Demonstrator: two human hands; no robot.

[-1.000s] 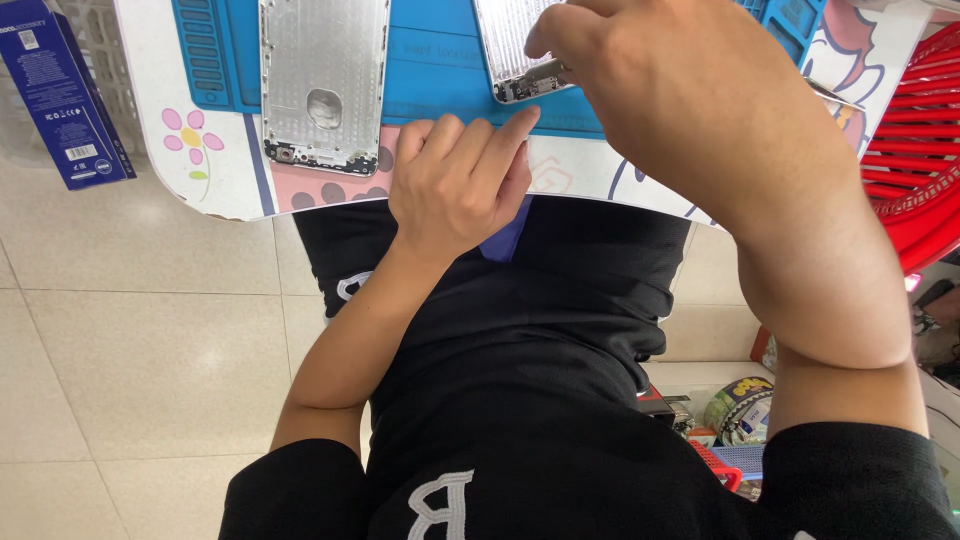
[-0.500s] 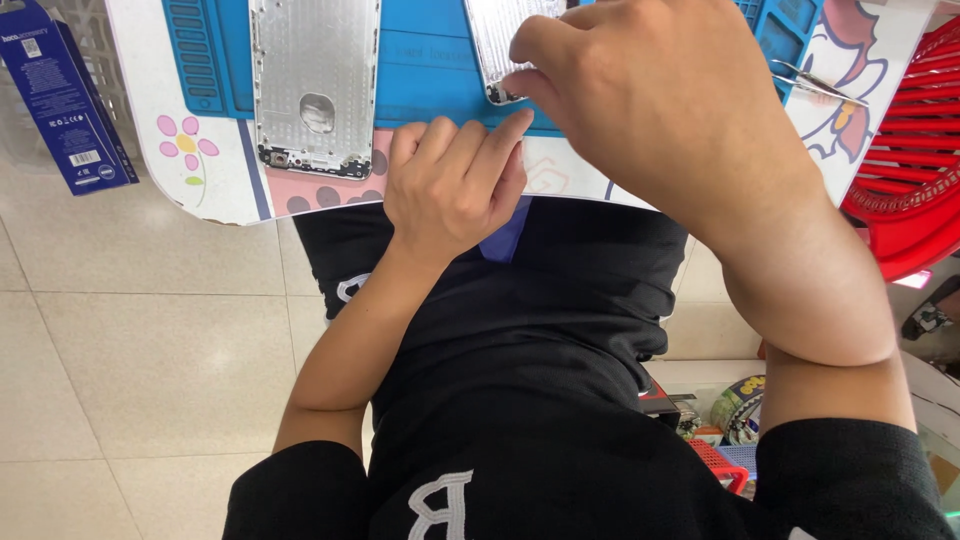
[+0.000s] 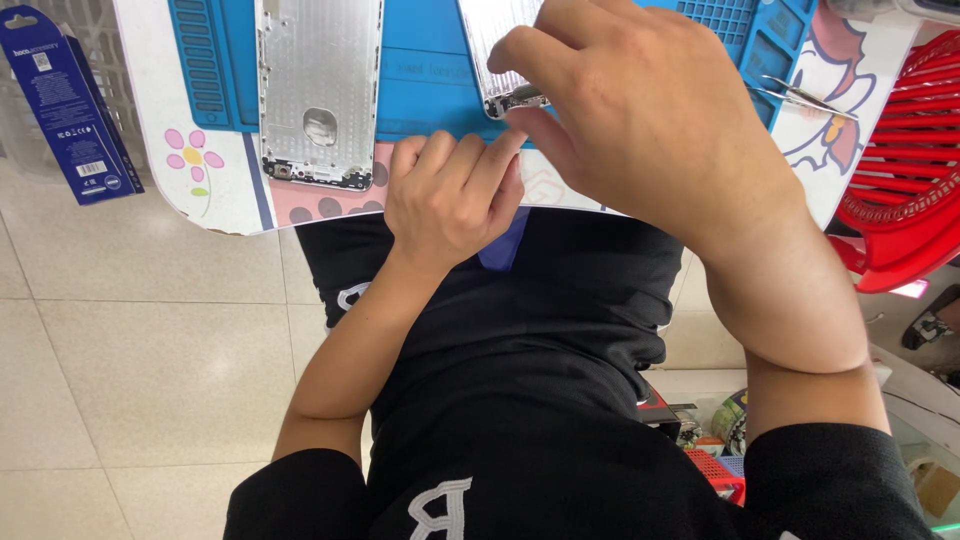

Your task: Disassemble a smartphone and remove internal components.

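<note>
Your right hand (image 3: 660, 110) pinches the bottom end of a silver metal phone housing (image 3: 495, 50) on the blue mat's (image 3: 420, 70) near edge; your left hand (image 3: 450, 195), fingers curled, seemingly steadies it.

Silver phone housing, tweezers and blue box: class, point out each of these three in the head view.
Silver phone housing (image 3: 320, 70), head view: middle of its bare metal back.
Tweezers (image 3: 805, 98), head view: midway along the thin metal arms.
Blue box (image 3: 65, 105), head view: centre of its printed face.

Blue box (image 3: 70, 105) left; red plastic chair (image 3: 905, 190) right; tweezers (image 3: 805, 98) on mat.
</note>
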